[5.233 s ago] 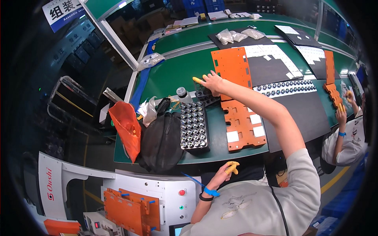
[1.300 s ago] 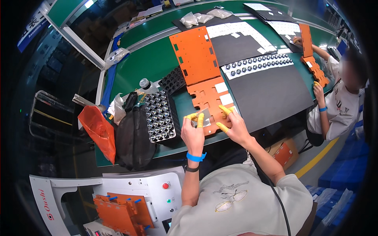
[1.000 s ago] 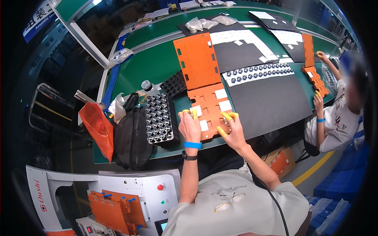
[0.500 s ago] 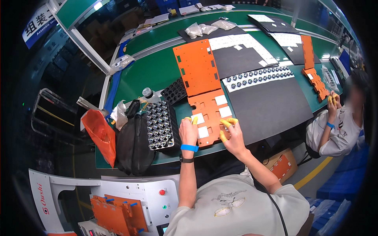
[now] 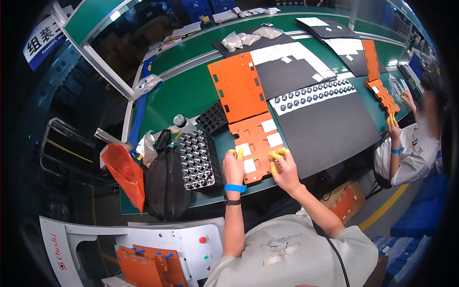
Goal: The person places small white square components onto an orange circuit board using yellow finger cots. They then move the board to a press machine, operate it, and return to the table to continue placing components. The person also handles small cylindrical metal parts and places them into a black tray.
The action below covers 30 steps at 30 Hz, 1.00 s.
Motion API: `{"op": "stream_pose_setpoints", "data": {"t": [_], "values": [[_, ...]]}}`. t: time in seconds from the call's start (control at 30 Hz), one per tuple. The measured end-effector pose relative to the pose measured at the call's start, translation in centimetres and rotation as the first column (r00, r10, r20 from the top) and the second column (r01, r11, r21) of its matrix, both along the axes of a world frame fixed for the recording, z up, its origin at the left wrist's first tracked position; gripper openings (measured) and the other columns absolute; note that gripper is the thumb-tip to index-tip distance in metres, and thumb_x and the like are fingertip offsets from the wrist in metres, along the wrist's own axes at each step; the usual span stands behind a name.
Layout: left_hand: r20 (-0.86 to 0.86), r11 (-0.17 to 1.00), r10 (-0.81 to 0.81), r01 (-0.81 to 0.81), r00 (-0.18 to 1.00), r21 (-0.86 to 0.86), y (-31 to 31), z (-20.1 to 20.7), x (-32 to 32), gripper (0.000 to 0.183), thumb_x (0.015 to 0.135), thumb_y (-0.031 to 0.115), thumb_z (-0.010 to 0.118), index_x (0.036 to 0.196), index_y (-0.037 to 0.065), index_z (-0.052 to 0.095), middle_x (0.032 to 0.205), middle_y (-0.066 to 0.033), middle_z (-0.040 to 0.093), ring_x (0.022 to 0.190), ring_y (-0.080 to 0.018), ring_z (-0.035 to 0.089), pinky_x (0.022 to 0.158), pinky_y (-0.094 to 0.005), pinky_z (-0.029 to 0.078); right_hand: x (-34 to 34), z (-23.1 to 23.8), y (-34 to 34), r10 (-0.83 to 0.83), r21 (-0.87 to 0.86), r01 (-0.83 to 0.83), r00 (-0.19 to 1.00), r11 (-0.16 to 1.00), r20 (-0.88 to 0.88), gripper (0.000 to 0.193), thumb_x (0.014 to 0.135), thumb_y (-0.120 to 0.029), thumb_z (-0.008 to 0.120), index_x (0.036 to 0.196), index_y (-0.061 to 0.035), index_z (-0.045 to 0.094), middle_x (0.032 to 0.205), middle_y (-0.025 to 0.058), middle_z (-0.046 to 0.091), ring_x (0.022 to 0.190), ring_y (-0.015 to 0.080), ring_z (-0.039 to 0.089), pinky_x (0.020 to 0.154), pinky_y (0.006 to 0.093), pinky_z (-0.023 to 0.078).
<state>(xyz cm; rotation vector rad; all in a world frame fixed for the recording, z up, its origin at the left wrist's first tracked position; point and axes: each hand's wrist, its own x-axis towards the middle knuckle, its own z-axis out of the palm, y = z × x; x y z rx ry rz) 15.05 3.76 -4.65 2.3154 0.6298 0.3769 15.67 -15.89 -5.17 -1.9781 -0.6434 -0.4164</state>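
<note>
Left hand [image 5: 233, 166], right hand [image 5: 287, 175] at the orange hinged fixture [image 5: 252, 130] (grip partly hidden, can't tell); left of it, a filled black rack [image 5: 216, 171].

You've got two hands, a left hand [image 5: 233, 167] and a right hand [image 5: 286, 174]. You have two orange boards, one [image 5: 262, 163] between your hands and one [image 5: 236, 88] just past them. Four white squares [image 5: 275, 139] show, though your right hand may hide more. Left of your hands are two black trays [image 5: 216, 165], one bottle [image 5: 185, 126] and one orange bag [image 5: 125, 173].
</note>
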Motion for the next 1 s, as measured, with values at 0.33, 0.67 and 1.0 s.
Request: {"op": "stream_pose_setpoints", "data": {"t": [0.33,0.67,1.0], "values": [[0.109,0.996,0.03,-0.039,0.994,0.083,-1.1,0.0,-1.2,0.037,0.096,0.022,0.063,0.113,-0.009,0.055,0.109,-0.0293,0.057,0.093,-0.0463,0.061,0.081,-0.0499,0.051,-0.2,0.1,0.0,-0.025,-0.077,0.031,0.996,0.997,0.084,0.029,0.081,-0.003,0.073,0.11,-0.0027,0.069,0.107,0.017,0.059,0.097,0.0347,0.062,0.08,0.0399,0.053],[0.248,0.988,-0.045,0.079,0.968,-0.13,-4.1,4.3,-8.4,0.039,0.093,0.008,0.066,0.13,-0.001,0.055,0.095,-0.015,0.053,0.077,-0.0293,0.053,0.071,-0.0398,0.046,0.1,1.7,0.2,0.088,-0.01,-0.088,0.996,0.996,-0.012,0.026,0.083,-0.003,0.072,0.109,-0.0012,0.069,0.105,0.0153,0.063,0.098,0.0348,0.06,0.088,0.0411,0.05],[0.298,0.989,-0.037,0.077,0.954,-0.125,-3.4,3.1,-8.7,0.033,0.087,0.0,0.068,0.12,-0.002,0.063,0.099,-0.0131,0.057,0.084,-0.025,0.057,0.073,-0.035,0.047,3.0,2.6,4.6,0.433,-0.408,-0.364,0.897,0.837,0.088,0.035,0.09,-0.019,0.065,0.12,-0.0014,0.065,0.133,0.0175,0.058,0.135,0.0367,0.043,0.112,0.0511,0.033]]}}
